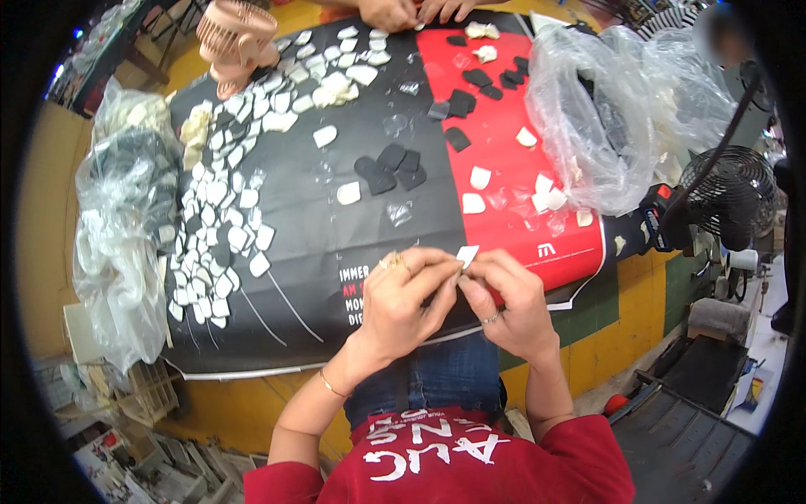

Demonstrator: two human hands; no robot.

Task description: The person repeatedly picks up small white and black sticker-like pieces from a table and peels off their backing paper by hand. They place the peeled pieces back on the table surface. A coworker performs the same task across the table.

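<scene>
Close above the table's near edge, my left hand (405,298) and my right hand (510,304) meet, fingertips pinched together. Between them is a small white pad (468,254) with one rounded end, gripped by both. Whether a second piece is under the fingers is hidden. Just beyond my hands, loose white pads (473,203) lie on the red part of the table cover. A cluster of dark grey pads (379,174) rests on the black part, beside a single white pad (348,194).
Many white pads (201,244) spread along the left side. Clear plastic bags (592,118) bulge at the right, and another bag (126,235) hangs over the left edge. A pink fan (237,38) stands far left, a black fan (729,189) right. Across the table are another person's hands (411,12).
</scene>
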